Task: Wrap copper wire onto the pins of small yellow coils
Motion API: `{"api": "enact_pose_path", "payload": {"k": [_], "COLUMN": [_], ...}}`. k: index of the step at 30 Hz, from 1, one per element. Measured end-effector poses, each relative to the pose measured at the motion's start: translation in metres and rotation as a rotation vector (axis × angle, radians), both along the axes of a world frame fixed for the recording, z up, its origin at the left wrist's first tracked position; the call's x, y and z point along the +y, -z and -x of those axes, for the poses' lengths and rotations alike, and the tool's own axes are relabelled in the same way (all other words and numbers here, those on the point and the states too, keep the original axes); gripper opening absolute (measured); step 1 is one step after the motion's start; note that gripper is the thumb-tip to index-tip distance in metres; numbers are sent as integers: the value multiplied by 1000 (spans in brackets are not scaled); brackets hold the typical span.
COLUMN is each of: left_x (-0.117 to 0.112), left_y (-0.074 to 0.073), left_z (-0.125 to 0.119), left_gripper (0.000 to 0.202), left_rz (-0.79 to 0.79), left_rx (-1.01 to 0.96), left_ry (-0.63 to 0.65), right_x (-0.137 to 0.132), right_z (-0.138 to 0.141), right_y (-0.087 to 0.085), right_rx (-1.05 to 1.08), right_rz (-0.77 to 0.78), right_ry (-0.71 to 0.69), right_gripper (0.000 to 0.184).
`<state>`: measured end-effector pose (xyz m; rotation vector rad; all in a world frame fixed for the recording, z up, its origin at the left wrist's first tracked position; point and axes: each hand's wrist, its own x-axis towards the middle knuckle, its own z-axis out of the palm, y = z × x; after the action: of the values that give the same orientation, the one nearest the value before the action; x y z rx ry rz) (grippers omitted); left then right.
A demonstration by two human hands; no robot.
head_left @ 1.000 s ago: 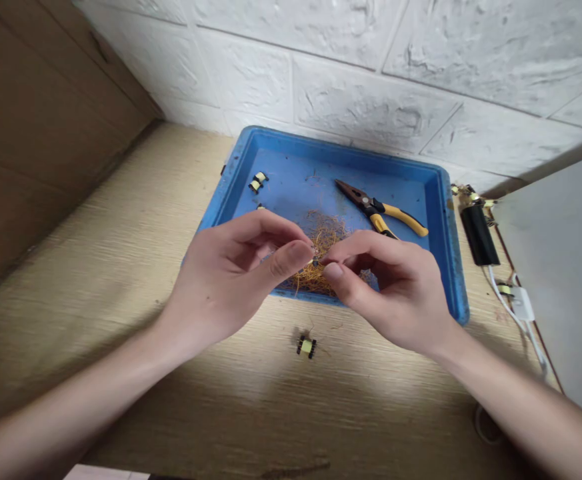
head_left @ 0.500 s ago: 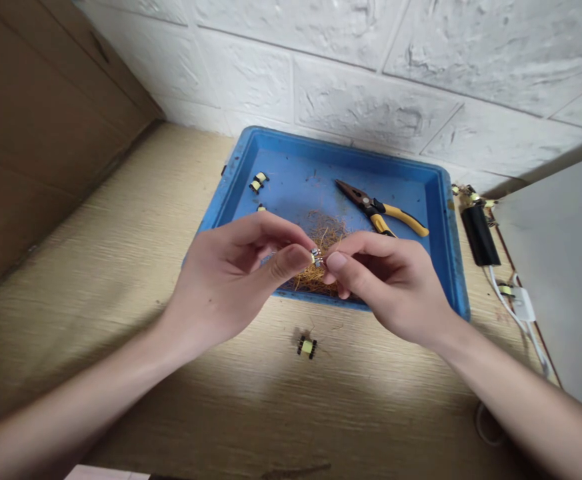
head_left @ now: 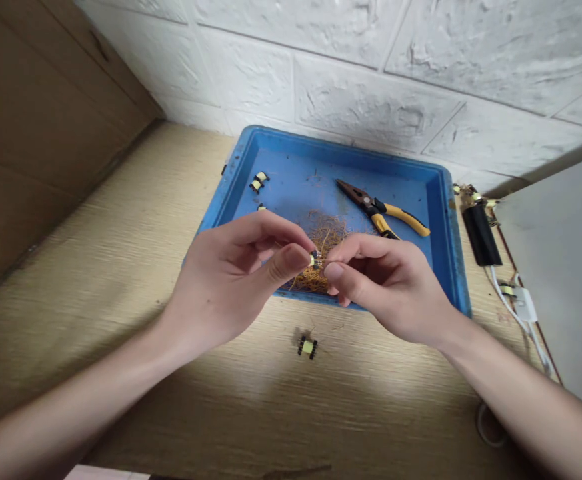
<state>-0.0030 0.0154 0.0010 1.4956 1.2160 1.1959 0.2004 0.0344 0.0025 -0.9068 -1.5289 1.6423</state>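
Above the blue tray [head_left: 291, 170], the left hand [head_left: 231, 280] pinches a small coil [head_left: 313, 260], the right hand [head_left: 385, 283] its thin wire [head_left: 323, 261]. The coil looks light and stiff, the wire fragile; the coil's body suits holding.

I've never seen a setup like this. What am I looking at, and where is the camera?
There is no machine here: these are a person's own bare hands, seen from a camera on their head looking forward and down. The left hand holds a small yellow-and-black part. The right hand seems to pinch a thin wire beside it, though that is tiny here. Beyond and below them is a blue tray with pliers and a tangle of wire. Nearer the person, a similar part lies on the pale tabletop.
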Motion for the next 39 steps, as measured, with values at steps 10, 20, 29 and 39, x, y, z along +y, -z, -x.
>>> {"api": "enact_pose_path", "payload": {"k": [10,20,29,39], "left_x": [4,2,0,2], "left_y": [-4,0,2,2], "left_z": [1,0,-1,-2], "left_gripper": [5,18,22,21], "left_rz": [49,27,-36,-24], "left_rx": [-23,-48,-90,-157], "left_ry": [111,70,38,1], "right_x": [0,-2,4,3], "right_z": [-1,1,-2,-5], "right_y": [0,2,-2,-1], "right_rx": [7,45,37,88], "right_rz": [-28,-17,54,166], "right_ry": [25,61,-75,-86], "right_gripper": [17,16,30,19]}}
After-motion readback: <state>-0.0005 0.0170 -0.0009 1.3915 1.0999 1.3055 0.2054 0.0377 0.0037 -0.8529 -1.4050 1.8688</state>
